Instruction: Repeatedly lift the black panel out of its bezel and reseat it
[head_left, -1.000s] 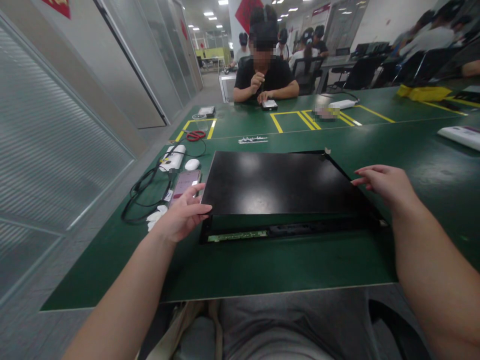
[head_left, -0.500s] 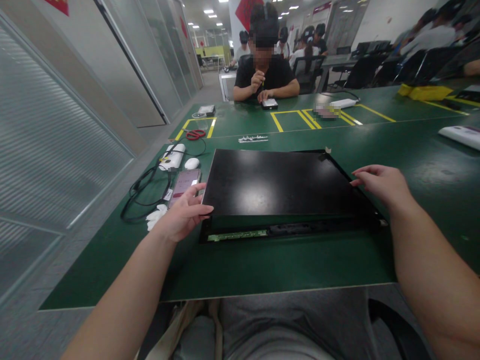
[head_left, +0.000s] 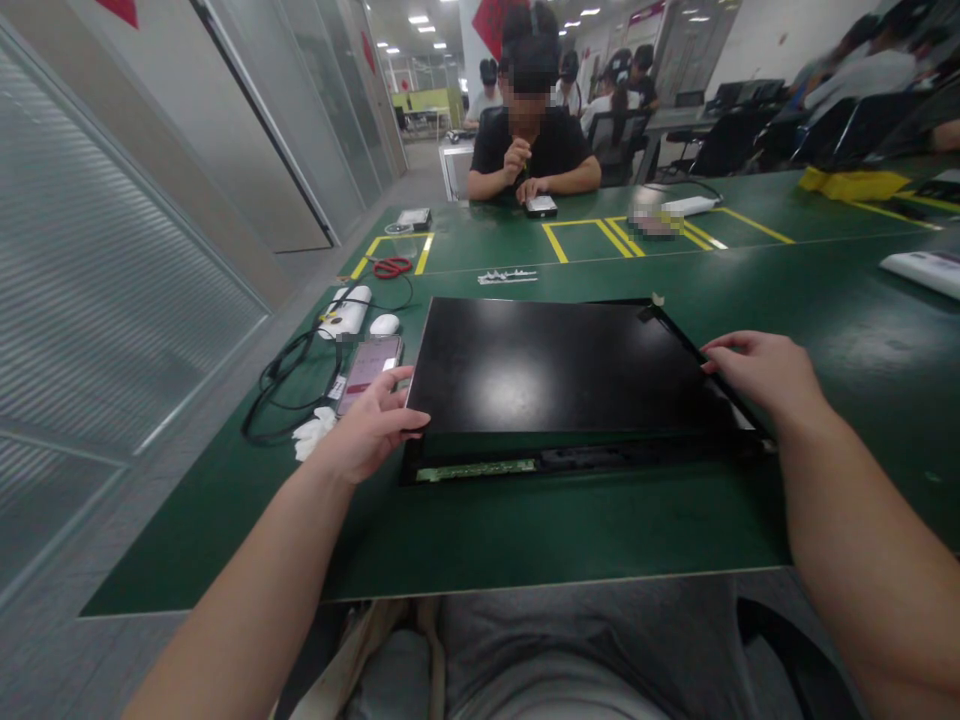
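A large flat black panel (head_left: pixel 555 365) lies in a black frame on the green table (head_left: pixel 525 530), its near edge raised over a green circuit strip (head_left: pixel 476 469). My left hand (head_left: pixel 367 430) pinches the panel's near left corner, thumb on top. My right hand (head_left: pixel 761 375) rests against the panel's right edge, fingers curled and pointing left; what lies under them is hidden.
A phone (head_left: pixel 367 365), a white mouse (head_left: pixel 384 325), a white adapter (head_left: pixel 346 312) with black cables (head_left: pixel 281 385) and red scissors (head_left: pixel 391 267) lie to the left. A person (head_left: pixel 532 140) sits across the table. A white device (head_left: pixel 926 268) is at the far right.
The panel's near edge has lifted a little and my left thumb has slid further onto its corner. My right hand has stayed at the right edge.
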